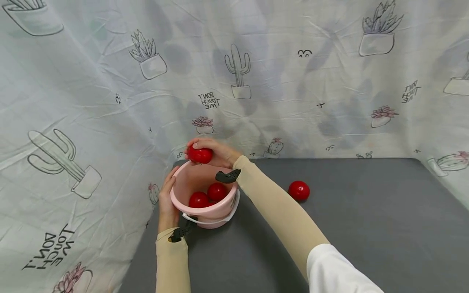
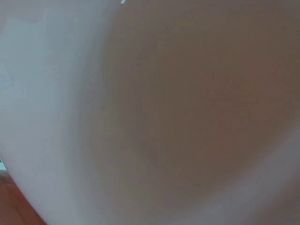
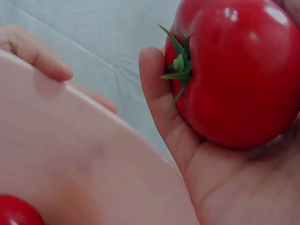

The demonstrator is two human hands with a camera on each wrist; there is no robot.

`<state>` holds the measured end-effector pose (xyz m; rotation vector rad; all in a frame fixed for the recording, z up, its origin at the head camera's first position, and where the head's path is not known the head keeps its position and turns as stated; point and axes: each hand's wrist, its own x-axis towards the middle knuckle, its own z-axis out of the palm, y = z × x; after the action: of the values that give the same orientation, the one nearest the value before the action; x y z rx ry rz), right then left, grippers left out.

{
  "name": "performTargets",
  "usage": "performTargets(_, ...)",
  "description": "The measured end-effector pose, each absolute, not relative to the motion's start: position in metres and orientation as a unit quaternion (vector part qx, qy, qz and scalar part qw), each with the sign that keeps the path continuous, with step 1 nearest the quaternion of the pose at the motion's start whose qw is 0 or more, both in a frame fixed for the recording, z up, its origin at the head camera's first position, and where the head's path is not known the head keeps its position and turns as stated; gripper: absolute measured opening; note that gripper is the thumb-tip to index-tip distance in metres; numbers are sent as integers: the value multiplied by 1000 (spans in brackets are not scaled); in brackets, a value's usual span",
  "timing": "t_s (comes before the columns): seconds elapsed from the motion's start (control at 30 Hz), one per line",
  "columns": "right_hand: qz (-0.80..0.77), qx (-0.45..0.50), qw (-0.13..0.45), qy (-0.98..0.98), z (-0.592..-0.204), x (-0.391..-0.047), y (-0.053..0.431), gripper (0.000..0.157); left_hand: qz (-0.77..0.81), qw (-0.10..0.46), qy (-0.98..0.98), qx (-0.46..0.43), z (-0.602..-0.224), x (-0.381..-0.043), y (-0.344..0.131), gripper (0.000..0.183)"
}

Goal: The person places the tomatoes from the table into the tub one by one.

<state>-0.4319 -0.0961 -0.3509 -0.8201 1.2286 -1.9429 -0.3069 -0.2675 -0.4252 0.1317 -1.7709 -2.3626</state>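
Observation:
A red tomato with a green stem point(image 3: 234, 70) is held in my right hand point(image 1: 216, 151), above the far rim of a pink bucket point(image 1: 190, 179). In the right wrist view its glossy side lies against the palm and fingers point(image 3: 154, 84). My left hand point(image 1: 167, 199) grips the bucket's left side, with fingertips at the rim. Several red tomatoes point(image 1: 199, 200) lie inside the bucket. The left wrist view is filled by the blurred pale bucket wall point(image 2: 42, 117).
Another red tomato point(image 1: 299, 191) lies on the dark grey table point(image 1: 366, 219), right of the right forearm. The bucket's white handle point(image 1: 220, 221) hangs down at its front. A white curtain with plant drawings point(image 1: 278, 81) encloses the back and left.

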Motion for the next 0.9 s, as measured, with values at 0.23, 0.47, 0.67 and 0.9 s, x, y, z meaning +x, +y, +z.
performTargets(0.23, -678, -326, 356, 555, -355, -429, -96, 25, -797, 87, -595, 51, -426, -306, -265, 47)
performTargets(0.47, -605, -344, 351, 626, -355, -426, -97, 32, -800, 84, -591, 52, -425, -308, -265, 47)
performTargets(0.67, -520, -369, 304, 707, -356, -422, -97, 32, -805, 85, -586, 44, -425, -309, -264, 48)
performTargets(0.9, -512, -374, 326, 701, -360, -419, -98, 31, -804, 89, -586, 50, -425, -308, -265, 47)
